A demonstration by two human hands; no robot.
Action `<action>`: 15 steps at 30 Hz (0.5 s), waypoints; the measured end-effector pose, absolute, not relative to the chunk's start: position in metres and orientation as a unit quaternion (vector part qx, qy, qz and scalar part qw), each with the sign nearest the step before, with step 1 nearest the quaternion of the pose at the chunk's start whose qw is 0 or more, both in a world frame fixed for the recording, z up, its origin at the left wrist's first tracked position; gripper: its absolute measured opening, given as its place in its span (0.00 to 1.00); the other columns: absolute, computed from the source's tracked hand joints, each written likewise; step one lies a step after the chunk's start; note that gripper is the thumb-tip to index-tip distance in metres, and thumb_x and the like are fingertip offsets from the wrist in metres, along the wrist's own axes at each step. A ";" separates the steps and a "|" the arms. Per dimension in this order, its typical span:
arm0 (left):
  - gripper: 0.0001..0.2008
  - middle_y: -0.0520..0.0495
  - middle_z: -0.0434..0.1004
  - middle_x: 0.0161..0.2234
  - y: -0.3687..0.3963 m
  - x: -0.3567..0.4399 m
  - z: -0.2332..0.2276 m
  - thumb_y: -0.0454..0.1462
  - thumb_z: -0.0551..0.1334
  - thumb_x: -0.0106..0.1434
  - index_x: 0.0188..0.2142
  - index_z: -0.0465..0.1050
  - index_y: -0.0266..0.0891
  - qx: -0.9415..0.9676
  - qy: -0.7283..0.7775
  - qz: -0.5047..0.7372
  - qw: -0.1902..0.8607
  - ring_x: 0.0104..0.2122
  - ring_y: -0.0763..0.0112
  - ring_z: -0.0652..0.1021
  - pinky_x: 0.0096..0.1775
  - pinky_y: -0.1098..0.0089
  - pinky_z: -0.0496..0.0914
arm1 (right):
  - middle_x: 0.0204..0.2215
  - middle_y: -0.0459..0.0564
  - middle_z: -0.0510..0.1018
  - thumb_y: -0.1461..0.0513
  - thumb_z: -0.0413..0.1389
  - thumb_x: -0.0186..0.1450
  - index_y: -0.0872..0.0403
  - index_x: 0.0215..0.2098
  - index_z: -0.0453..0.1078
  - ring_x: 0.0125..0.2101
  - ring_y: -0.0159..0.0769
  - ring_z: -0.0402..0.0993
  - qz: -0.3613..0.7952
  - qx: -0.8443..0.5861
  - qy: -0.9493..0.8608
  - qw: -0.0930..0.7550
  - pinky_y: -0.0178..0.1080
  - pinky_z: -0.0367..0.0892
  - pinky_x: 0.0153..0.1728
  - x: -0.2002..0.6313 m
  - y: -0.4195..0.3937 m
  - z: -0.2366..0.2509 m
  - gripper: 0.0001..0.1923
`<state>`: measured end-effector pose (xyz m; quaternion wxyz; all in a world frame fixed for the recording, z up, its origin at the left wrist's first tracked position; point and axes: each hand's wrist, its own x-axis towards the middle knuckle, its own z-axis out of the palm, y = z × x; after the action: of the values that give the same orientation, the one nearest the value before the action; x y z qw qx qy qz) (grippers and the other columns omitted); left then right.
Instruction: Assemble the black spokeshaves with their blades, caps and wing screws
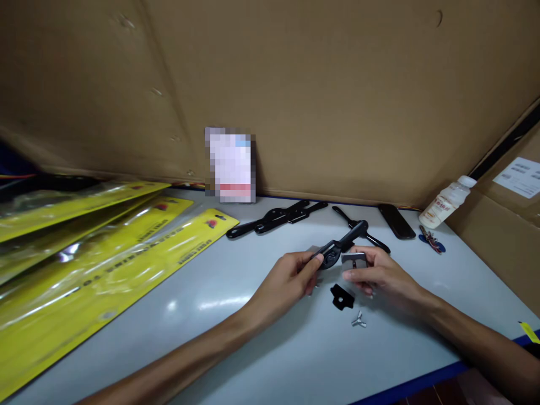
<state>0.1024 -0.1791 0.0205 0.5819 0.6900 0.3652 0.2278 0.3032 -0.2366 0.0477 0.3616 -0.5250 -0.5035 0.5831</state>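
My left hand (300, 273) is closed on a black spokeshave body (332, 254), held tilted above the table with one handle pointing up and right. Pinched in my right hand (373, 270) is a flat grey metal blade (353, 262), just right of the spokeshave and seemingly apart from it. Some fingertips of both hands are hidden. On the table below lie a black cap plate (342, 297) with a hole and a silver wing screw (359, 320). Another black spokeshave (382, 243) lies behind my right hand.
Several black spokeshaves (278, 216) lie at the back. Yellow blister packs (169, 264) fill the left side. A dark phone (397, 220), a white bottle (446, 202) and a small trinket (432, 239) lie back right. A cardboard wall (320, 101) stands behind the table (202, 337).
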 end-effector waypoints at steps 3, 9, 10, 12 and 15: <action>0.22 0.57 0.60 0.17 -0.180 0.102 0.021 0.54 0.51 0.65 0.22 0.61 0.42 0.691 0.359 0.232 0.583 0.17 0.77 0.60 0.21 0.72 0.54 | 0.14 0.36 0.63 0.57 0.66 0.57 0.54 0.28 0.65 0.14 0.22 0.53 0.562 -0.541 -0.520 0.347 0.29 0.50 0.15 0.303 -0.237 0.047 0.15; 0.19 0.59 0.58 0.17 -0.180 0.103 0.021 0.51 0.53 0.64 0.24 0.61 0.42 0.681 0.347 0.234 0.601 0.17 0.77 0.57 0.22 0.72 0.52 | 0.19 0.39 0.70 0.54 0.62 0.61 0.54 0.30 0.65 0.14 0.22 0.60 0.562 -0.549 -0.539 0.305 0.29 0.55 0.15 0.304 -0.237 0.048 0.14; 0.18 0.59 0.58 0.17 -0.179 0.103 0.021 0.50 0.53 0.64 0.24 0.62 0.42 0.680 0.347 0.233 0.602 0.17 0.77 0.58 0.22 0.72 0.52 | 0.21 0.42 0.73 0.53 0.62 0.61 0.54 0.31 0.66 0.15 0.24 0.62 0.571 -0.548 -0.535 0.295 0.29 0.58 0.15 0.304 -0.236 0.048 0.14; 0.18 0.58 0.58 0.17 -0.179 0.104 0.019 0.50 0.53 0.64 0.24 0.62 0.42 0.679 0.348 0.236 0.602 0.17 0.76 0.58 0.22 0.72 0.52 | 0.22 0.43 0.75 0.54 0.63 0.59 0.54 0.31 0.67 0.16 0.25 0.65 0.575 -0.549 -0.534 0.286 0.30 0.59 0.15 0.305 -0.235 0.050 0.14; 0.18 0.58 0.58 0.17 -0.179 0.103 0.019 0.50 0.54 0.63 0.22 0.60 0.42 0.680 0.342 0.241 0.602 0.18 0.76 0.58 0.23 0.71 0.52 | 0.15 0.39 0.68 0.55 0.66 0.56 0.53 0.22 0.64 0.14 0.24 0.60 0.541 -0.552 -0.555 0.307 0.30 0.54 0.14 0.305 -0.235 0.052 0.17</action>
<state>0.1032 -0.1790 0.0194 0.6016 0.6804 0.3421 0.2411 0.3050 -0.2349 0.0522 0.3073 -0.5520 -0.5549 0.5413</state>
